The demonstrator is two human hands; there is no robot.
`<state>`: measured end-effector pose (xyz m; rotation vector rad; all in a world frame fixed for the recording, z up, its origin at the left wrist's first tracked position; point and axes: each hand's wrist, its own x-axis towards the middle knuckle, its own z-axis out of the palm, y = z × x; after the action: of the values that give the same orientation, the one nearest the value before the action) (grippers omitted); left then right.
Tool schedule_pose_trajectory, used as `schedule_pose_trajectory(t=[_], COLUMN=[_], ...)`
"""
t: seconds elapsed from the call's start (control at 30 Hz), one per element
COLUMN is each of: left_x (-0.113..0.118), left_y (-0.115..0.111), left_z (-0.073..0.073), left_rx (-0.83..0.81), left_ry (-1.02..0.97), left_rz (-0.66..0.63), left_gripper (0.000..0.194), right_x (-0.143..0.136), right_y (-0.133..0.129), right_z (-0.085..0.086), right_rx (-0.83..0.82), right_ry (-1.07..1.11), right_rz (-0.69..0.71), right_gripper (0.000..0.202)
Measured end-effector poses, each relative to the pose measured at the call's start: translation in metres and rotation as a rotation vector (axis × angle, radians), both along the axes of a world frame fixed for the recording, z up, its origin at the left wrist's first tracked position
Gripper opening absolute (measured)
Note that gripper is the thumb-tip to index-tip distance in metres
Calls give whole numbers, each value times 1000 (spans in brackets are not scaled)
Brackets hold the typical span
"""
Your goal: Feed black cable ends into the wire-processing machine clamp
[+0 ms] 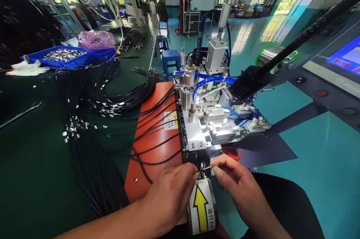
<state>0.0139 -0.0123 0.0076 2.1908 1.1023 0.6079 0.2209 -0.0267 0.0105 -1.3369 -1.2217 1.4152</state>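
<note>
My left hand (174,192) is closed on a black cable near its stripped end, in front of the machine's near edge. Thin coloured wires (207,167) come out of that end, and the thumb and fingertips of my right hand (239,181) are pinched on their tips. Both hands are just above a metal cover with a yellow arrow (200,203). Beside them, several black cables (159,146) lie across an orange-red plate (157,119) with ends at the edge of the machine (195,128). My left fingers hide part of the held cable.
Bundles of black cables (95,179) with metal connectors cover part of the dark green table (33,149). A blue tray (81,60) of small metal parts stands farther back. A black hose (281,57) slants over the machine, near a solder spool (270,57) and a control panel (332,85).
</note>
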Motion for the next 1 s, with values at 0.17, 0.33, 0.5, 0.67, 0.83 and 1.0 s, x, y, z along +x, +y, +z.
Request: schedule_pose_trajectory(t=[0.17, 0.33, 0.5, 0.67, 0.83, 1.0], left_x=[-1, -1, -1, 1, 1, 0], left_y=[0, 0, 2, 4, 4, 5], left_z=[-1, 1, 3, 4, 5, 7], left_rx=[16, 31, 27, 53, 33, 16], left_ry=[2, -5, -11, -32, -37, -19], left_rz=[-11, -22, -35, -7, -3, -49], left_gripper=[20, 22, 22, 23, 22, 23], right_x=[3, -2, 1, 4, -7, -27], right_y=[5, 7, 10, 11, 9, 3], right_z=[-1, 5, 9, 10, 4, -6], right_rx=[-20, -25, -26, -1, 52, -10], right_ry=[-48, -32, -17, -46, 17, 244], right_rz=[84, 124, 158, 183, 65, -88], right_gripper=[19, 18, 16, 20, 22, 25])
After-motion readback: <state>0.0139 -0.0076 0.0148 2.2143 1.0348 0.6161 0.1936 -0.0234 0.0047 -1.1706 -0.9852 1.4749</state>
